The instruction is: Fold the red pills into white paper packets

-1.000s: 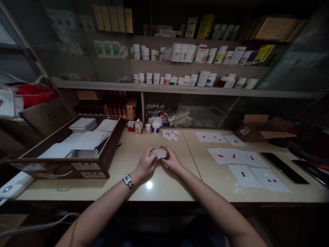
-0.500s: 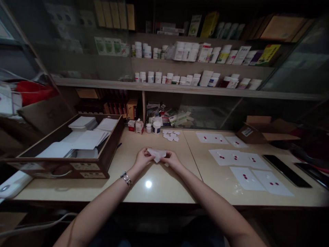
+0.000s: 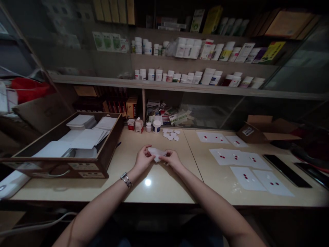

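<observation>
A small white sheet of paper (image 3: 157,153), partly folded, is held between both hands above the middle of the table. My left hand (image 3: 144,159) pinches its left side, with a metal-banded watch on the wrist. On its right side, my right hand (image 3: 173,160) grips the paper with thumb and fingers. Whether anything lies inside the fold is hidden. Beyond the hands lies a cluster of small folded white paper packets (image 3: 170,134). To the right, white paper sheets (image 3: 226,157) lie flat in rows, with red and white pills on them.
A wooden drawer (image 3: 102,168) with stacks of white paper stands at the left. Small boxes (image 3: 139,125) and a white bottle (image 3: 156,126) sit at the back. A black phone (image 3: 286,171) and an open cardboard box (image 3: 264,129) are on the right. Medicine shelves (image 3: 200,89) rise behind.
The paper's upper edge has curved and its front part has been folded slightly by the fingers. Both hands stay in nearly the same place. The view has shifted a little.
</observation>
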### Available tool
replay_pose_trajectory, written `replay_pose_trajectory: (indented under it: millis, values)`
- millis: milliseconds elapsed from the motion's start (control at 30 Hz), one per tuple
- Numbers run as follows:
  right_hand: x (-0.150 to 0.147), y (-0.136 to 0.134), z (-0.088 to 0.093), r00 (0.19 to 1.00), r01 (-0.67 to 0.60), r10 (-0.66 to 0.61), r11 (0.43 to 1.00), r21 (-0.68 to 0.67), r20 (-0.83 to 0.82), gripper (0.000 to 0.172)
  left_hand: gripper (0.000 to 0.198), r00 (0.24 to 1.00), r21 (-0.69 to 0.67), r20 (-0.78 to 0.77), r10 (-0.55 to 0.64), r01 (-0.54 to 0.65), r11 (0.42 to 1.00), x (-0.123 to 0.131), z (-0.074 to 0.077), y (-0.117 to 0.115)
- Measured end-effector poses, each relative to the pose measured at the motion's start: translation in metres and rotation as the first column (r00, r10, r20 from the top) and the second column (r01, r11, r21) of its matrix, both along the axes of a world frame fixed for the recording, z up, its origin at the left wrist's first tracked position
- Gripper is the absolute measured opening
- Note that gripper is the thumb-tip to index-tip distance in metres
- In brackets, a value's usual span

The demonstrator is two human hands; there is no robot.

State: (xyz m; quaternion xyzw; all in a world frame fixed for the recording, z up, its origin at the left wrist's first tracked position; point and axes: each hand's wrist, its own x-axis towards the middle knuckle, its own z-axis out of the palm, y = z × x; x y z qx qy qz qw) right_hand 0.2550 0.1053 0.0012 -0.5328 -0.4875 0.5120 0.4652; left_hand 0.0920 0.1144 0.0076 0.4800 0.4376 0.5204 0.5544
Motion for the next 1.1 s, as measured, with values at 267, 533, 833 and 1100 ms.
replay_pose_trajectory:
  millis: [267, 533, 833, 1100]
  values:
    - [-0.003, -0.006, 0.013, 0.985, -0.071, 0.060, 0.995, -0.068, -0.162, 0.037, 0.051, 0.998, -0.006, 0.061, -0.016, 0.017, 1.000, -0.002, 0.008, -0.002]
    - [-0.006, -0.008, 0.010, 0.997, 0.050, -0.055, 0.994, -0.095, -0.054, 0.032, 0.047, 0.993, -0.029, 0.105, 0.063, -0.060, 0.998, 0.002, 0.012, -0.006]
    - [-0.002, -0.004, 0.006, 0.994, -0.009, 0.000, 0.997, -0.081, -0.113, 0.034, 0.032, 0.998, -0.218, 0.048, -0.034, 0.043, 0.975, -0.001, 0.005, 0.000]
    - [0.011, 0.006, 0.035, 0.940, -0.195, 0.178, 0.980, 0.032, 0.292, 0.025, 0.035, 0.976, -0.216, -0.008, -0.216, 0.209, 0.954, 0.001, 0.009, -0.004]
